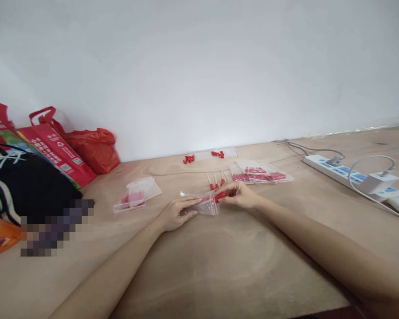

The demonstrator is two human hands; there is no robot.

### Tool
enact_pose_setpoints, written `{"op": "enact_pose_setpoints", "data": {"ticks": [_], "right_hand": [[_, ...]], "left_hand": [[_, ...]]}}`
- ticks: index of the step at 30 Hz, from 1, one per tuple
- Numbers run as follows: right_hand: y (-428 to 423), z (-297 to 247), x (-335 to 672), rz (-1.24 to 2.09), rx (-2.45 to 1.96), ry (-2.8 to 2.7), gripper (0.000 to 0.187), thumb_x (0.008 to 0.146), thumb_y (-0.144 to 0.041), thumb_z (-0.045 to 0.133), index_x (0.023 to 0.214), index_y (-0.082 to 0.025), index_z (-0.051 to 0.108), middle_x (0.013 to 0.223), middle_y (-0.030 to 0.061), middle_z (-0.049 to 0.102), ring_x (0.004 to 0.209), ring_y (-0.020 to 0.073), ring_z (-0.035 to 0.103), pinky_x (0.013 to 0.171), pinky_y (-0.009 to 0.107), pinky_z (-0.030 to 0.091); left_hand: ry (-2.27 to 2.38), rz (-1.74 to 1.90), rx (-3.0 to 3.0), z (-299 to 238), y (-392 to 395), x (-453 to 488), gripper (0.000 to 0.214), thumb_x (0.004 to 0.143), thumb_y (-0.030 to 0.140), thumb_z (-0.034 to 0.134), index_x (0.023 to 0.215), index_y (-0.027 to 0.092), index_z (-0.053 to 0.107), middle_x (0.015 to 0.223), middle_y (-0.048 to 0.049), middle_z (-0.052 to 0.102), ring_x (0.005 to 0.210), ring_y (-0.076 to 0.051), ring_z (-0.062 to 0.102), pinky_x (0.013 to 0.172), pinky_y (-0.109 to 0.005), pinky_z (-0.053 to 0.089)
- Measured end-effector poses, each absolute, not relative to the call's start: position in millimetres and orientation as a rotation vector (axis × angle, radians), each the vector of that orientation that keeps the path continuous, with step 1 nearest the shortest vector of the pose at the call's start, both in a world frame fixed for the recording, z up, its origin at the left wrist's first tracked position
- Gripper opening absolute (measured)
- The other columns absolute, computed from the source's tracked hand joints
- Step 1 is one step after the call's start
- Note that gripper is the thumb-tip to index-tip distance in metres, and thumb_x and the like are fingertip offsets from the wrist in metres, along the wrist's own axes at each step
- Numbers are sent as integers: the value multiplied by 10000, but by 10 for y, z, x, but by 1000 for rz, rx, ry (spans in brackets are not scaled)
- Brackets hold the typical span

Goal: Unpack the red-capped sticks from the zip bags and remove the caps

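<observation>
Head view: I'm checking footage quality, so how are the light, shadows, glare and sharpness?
Head view: light looks soft, the wall brightest near its middle; head view: a soft shadow lies on the table along the right forearm; head view: pale glints streak the held bag; head view: a pixelated patch hides detail at picture left.

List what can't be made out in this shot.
Head view: exact contents of the clear bag; the left hand and shiny film obscure them.
Head view: the right hand's palm; hidden by the back of that hand.
Head view: contents of the red plastic bag; opaque plastic hides them.
Head view: the rest of the orange package; cut off by the left edge.
Head view: the dark item; pixelated.
</observation>
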State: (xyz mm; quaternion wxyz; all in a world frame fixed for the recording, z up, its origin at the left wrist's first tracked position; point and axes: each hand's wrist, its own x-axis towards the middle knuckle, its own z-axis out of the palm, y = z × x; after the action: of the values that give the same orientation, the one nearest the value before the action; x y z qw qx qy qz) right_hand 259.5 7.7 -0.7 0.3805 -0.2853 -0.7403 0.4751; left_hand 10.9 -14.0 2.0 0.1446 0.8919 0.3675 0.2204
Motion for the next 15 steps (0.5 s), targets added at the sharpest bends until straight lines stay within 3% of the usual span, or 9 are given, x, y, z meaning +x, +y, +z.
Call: {"op": "enact_pose_setpoints", "data": {"ticks": [4, 7, 10, 15], "right_hand": [[222, 210, 2868, 1441, -872, -1724, 201, 559, -260, 702, 711, -143, 641, 653, 11, 650, 576, 102, 592, 578, 238, 497], [364, 341, 3114, 1393, -956, -1472, 176, 554, -237, 702, 682, -147, 621, 651, 20, 651, 590, 110, 605, 591, 244, 511], [485, 379, 3230, 1244, -977, -1337, 175, 574, -242, 693, 693, -145, 609, 694, 43, 655, 633, 119, 612, 617, 247, 511], [541, 187, 2984, 744, -1062, -1387, 178, 637, -281, 640, 749, -154, 586, 720, 37, 624, 666, 130, 592, 628, 267, 494]], "left_hand": [[1102, 603, 2553, 17, -129, 104, 371, 787, 330, 505, 1142, 228, 534, 1156, -56, 571, 1092, -181, 505, 943, -357, 393], [1105, 612, 2542, 31, -132, 113, 329, 824, 324, 443, 1120, 230, 552, 1152, -53, 574, 1097, -173, 500, 944, -356, 387], [1101, 636, 2532, 33, -134, 125, 325, 869, 290, 345, 1098, 232, 567, 1126, -44, 591, 1074, -155, 515, 930, -342, 396], [1145, 656, 2549, -10, -113, 119, 309, 837, 317, 424, 1100, 232, 563, 1124, -39, 593, 1068, -167, 520, 927, -343, 401]]}}
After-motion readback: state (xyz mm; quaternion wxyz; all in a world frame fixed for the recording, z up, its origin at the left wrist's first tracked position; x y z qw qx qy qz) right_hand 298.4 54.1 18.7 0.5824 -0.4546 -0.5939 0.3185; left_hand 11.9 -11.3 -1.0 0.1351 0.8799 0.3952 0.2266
